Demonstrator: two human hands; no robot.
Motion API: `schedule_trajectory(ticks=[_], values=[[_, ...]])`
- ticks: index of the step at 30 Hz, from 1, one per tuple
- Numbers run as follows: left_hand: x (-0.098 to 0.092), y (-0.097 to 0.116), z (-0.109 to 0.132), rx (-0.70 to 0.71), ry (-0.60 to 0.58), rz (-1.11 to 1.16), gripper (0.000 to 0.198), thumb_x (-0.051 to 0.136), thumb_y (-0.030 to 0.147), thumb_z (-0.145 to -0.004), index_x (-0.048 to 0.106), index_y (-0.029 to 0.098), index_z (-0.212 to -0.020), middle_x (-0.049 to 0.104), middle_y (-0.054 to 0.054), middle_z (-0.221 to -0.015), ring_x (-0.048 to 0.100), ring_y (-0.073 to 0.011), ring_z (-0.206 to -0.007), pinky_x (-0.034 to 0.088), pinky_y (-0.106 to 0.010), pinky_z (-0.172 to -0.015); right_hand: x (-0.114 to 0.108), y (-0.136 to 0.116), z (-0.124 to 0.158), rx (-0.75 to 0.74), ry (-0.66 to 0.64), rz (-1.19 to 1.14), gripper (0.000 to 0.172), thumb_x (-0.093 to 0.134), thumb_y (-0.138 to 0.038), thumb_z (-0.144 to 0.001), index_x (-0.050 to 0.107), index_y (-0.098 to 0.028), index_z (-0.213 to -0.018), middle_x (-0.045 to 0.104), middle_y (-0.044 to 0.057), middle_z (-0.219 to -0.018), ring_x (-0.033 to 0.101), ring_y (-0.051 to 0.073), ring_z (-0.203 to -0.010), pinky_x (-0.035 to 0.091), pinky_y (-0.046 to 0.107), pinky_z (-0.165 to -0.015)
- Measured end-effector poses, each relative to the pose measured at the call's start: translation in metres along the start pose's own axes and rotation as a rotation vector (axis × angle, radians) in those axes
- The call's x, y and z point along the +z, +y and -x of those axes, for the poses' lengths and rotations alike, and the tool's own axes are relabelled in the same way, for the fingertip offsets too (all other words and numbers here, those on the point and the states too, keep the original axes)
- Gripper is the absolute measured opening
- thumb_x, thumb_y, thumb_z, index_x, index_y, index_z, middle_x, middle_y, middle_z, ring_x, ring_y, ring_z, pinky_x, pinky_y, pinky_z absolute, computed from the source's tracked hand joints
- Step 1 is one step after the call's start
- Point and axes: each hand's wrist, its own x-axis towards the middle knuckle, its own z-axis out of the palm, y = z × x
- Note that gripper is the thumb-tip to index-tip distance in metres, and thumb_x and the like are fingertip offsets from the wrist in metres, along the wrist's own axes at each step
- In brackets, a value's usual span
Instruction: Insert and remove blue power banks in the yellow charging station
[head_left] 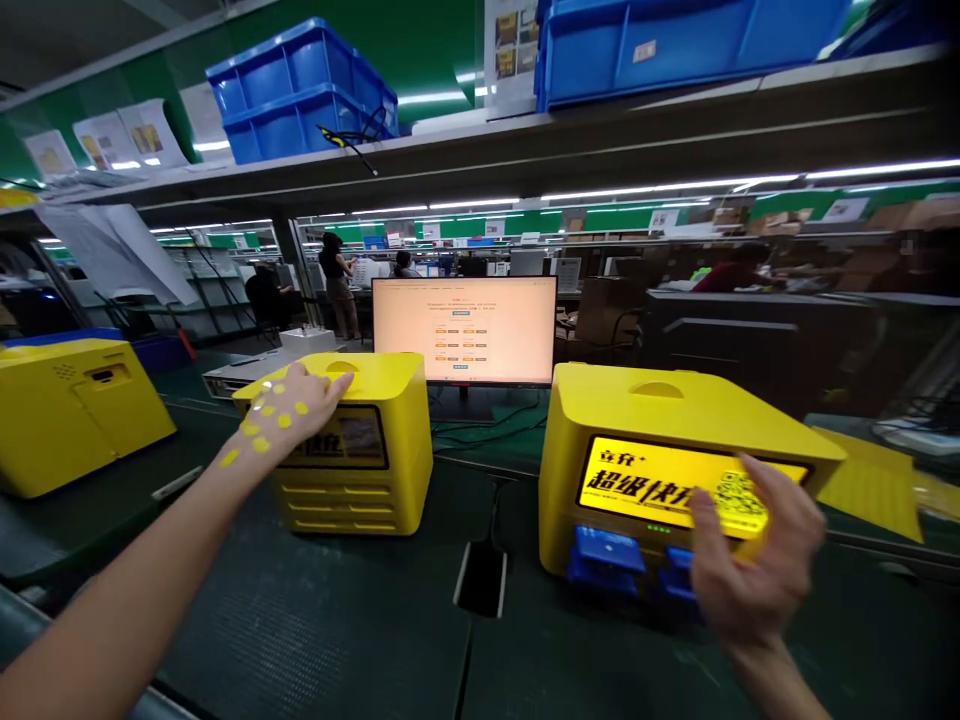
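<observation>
My left hand (289, 405), with several yellow dots stuck on its back, rests on the top front of a yellow cabinet (411, 470) whose display is unlit. The thumb is stretched out; the other fingers are partly hidden. A second yellow cabinet (675, 410) stands to the right, its screen (637, 485) lit yellow with dark lettering and a QR code. Two blue block-shaped units (607, 555) stick out of slots below that screen. My right hand (757, 560), slightly blurred, is in front of this cabinet with thumb and fingers apart, covering part of the screen and the right blue unit.
Between the cabinets stands a lit monitor (465, 330) with cables behind. A dark scanner-like device (481, 580) lies on the green bench. Another yellow cabinet (82, 415) is at far left. Blue crates (300, 90) sit on the overhead shelf (465, 155). People work in the background.
</observation>
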Motion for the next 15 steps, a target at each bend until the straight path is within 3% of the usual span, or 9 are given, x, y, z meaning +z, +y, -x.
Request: schedule_trajectory(ticks=[2,4,6,11,13,15], values=[[0.018,0.009,0.024,0.000,0.109,0.061,0.065,0.017,0.054,-0.087,0.055,0.010,-0.116,0.049,-0.020,-0.118,0.050,-0.0370,-0.109,0.040,-0.052,-0.091,-0.014,0.041,0.031,0.441,0.170,0.022,0.052,0.053,-0.044,-0.086,0.047,-0.015,-0.128,0.045,0.012,-0.129,0.043,0.031,-0.118,0.035,0.048,-0.099],[0.038,0.015,0.044,0.040,0.250,0.145,0.065,0.021,0.055,-0.087,0.036,0.012,-0.134,0.032,-0.018,-0.137,0.039,-0.0350,-0.122,0.034,-0.050,-0.100,-0.024,0.074,0.063,0.903,0.116,-0.087,0.064,0.046,-0.056,-0.084,0.043,-0.013,-0.132,0.046,0.012,-0.132,0.041,0.031,-0.121,0.032,0.047,-0.104],[0.055,0.017,0.055,0.080,0.358,0.205,0.071,0.024,0.058,-0.086,0.024,0.011,-0.139,0.018,-0.016,-0.145,0.026,-0.0341,-0.131,0.027,-0.049,-0.106,-0.031,0.095,0.088,1.097,0.059,-0.148,0.075,0.045,-0.063,-0.081,0.044,-0.006,-0.130,0.048,0.015,-0.130,0.042,0.033,-0.121,0.032,0.046,-0.104],[0.071,0.028,0.053,0.079,0.443,0.243,0.073,0.031,0.063,-0.084,0.025,0.016,-0.139,0.017,-0.012,-0.147,0.023,-0.0325,-0.133,0.027,-0.052,-0.106,-0.034,0.103,0.104,1.081,-0.156,-0.190,0.077,0.062,-0.064,-0.069,0.053,-0.010,-0.123,0.054,0.010,-0.125,0.044,0.032,-0.119,0.034,0.040,-0.103],[0.082,0.049,0.061,0.157,0.511,0.301,0.065,0.032,0.056,-0.087,0.029,0.015,-0.137,0.020,-0.011,-0.146,0.021,-0.0297,-0.134,0.021,-0.050,-0.109,-0.030,0.100,0.099,1.034,-0.243,-0.220,0.076,0.065,-0.063,-0.066,0.056,-0.010,-0.119,0.059,0.011,-0.118,0.048,0.033,-0.115,0.039,0.040,-0.099],[0.104,0.083,0.078,0.270,0.450,0.461,0.057,0.035,0.050,-0.089,0.033,0.017,-0.134,0.027,-0.010,-0.145,0.022,-0.0253,-0.134,0.019,-0.045,-0.111,-0.025,0.098,0.094,1.007,-0.286,-0.280,0.075,0.066,-0.062,-0.065,0.057,-0.009,-0.117,0.062,0.012,-0.112,0.052,0.033,-0.110,0.044,0.040,-0.094]])
